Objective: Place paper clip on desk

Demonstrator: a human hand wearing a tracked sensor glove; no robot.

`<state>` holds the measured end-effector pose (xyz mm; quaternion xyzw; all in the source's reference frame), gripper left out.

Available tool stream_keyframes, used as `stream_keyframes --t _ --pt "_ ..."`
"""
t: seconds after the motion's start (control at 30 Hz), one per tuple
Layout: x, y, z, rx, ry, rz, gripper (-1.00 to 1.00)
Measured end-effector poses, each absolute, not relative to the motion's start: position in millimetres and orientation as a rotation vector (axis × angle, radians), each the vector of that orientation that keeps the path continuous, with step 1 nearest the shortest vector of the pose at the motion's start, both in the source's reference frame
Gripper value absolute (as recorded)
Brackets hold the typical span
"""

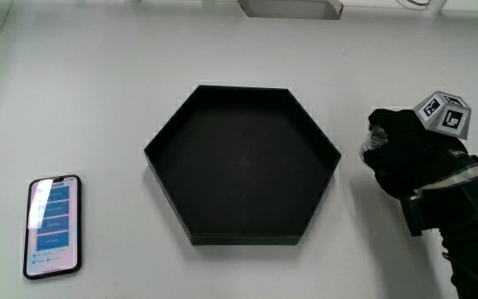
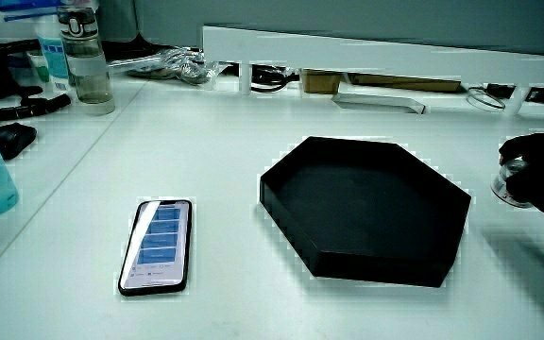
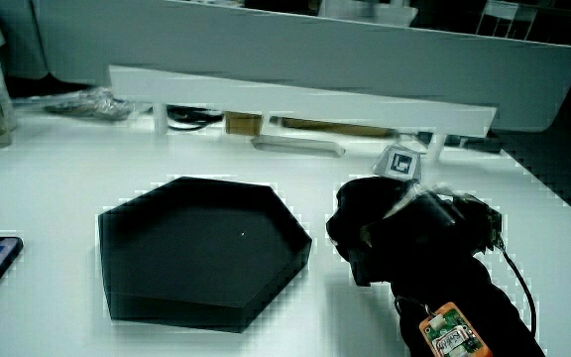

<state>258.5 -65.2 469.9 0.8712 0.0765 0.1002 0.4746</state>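
side view: hand (image 2: 536,184) perhaps grips something clear.

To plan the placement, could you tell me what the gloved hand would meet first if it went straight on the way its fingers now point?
Probably the black hexagonal tray: the hand rests beside it, fingers curled toward its nearest wall. Only bare table lies between them; height is unclear.

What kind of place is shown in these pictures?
Probably an office desk. A smartphone lies on the white table, a low partition with cables under it runs along the table's edge, and a water bottle stands near it.
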Motion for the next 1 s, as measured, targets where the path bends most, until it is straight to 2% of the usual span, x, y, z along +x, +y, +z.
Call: stream_keyframes --t 0.27,0.67,1.0 --pt "258 -61 482 2.137 0.204 0.212 0.00" --pt "265 -45 506 2.057 0.237 0.190 0.00" --pt "270 -39 516 2.044 0.260 0.150 0.00"
